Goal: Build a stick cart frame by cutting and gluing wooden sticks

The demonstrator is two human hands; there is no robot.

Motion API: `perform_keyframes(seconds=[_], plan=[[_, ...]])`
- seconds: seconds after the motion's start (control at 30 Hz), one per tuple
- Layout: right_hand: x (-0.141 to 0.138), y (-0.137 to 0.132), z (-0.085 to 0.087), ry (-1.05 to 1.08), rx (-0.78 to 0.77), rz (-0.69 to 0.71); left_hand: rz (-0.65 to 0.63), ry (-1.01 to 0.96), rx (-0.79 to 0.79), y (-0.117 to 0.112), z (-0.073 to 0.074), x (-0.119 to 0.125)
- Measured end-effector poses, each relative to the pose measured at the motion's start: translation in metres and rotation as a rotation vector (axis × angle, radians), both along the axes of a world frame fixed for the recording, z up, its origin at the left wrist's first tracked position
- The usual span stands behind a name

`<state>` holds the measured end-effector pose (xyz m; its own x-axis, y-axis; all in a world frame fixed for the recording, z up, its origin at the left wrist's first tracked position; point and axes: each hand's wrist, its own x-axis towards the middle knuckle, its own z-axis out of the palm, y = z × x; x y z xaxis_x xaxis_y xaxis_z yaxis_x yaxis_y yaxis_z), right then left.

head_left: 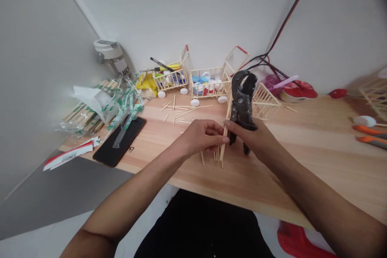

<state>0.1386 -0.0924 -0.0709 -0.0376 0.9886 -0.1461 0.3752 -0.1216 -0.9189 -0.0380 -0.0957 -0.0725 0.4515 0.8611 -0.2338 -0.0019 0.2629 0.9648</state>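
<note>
My left hand (204, 138) pinches a small upright group of thin wooden sticks (224, 141) at the fingertips. The sticks stand on the pale wooden table (290, 169), with their lower ends at the surface. My right hand (250, 137) grips a pair of black heavy-duty cutters (242, 98) around the handles, with the jaws pointing up and away from me. The cutters stand right next to the sticks, and the fingers of my right hand press close to them. The handle ends of the cutters show below my right hand.
Two stick-built carts (208, 82) holding coloured bottle caps stand at the back, with white cap wheels. Loose sticks (179, 111) lie left of my hands. On the left are a black phone (119, 142) and a plastic bag of sticks (90, 109). Orange-handled tools (370, 136) lie at right.
</note>
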Motion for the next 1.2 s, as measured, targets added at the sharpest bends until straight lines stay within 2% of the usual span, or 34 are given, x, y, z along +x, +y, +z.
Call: perform_keyframes(seconds=[0.2,0.37,0.57,0.67,0.73,0.8,0.9,1.0,1.2], plan=[[-0.001,-0.001,0.002,0.084,0.017,0.04,-0.061,-0.033,-0.036,-0.002,-0.001,-0.001],[0.0,0.0,0.002,0.15,0.034,0.067,-0.037,0.034,0.078,-0.005,0.001,-0.01],[0.011,0.007,-0.005,0.28,0.102,0.054,0.108,0.4,0.4,-0.018,0.014,-0.043],[0.014,0.007,-0.005,0.252,0.091,0.107,0.224,0.63,0.727,-0.021,0.016,-0.065],[0.012,0.005,-0.003,0.235,0.077,0.159,0.237,0.75,0.966,-0.02,0.015,-0.079],[0.009,0.001,0.0,0.213,0.059,0.218,0.236,0.821,1.129,-0.016,0.012,-0.087],[0.002,-0.005,0.004,0.125,0.035,0.289,0.265,0.834,1.284,-0.009,0.011,-0.088],[-0.004,-0.009,0.005,0.058,0.013,0.333,0.246,0.773,1.378,0.0,0.011,-0.077],[-0.003,-0.008,0.004,0.073,0.022,0.295,0.151,0.696,1.431,0.021,0.006,-0.057]])
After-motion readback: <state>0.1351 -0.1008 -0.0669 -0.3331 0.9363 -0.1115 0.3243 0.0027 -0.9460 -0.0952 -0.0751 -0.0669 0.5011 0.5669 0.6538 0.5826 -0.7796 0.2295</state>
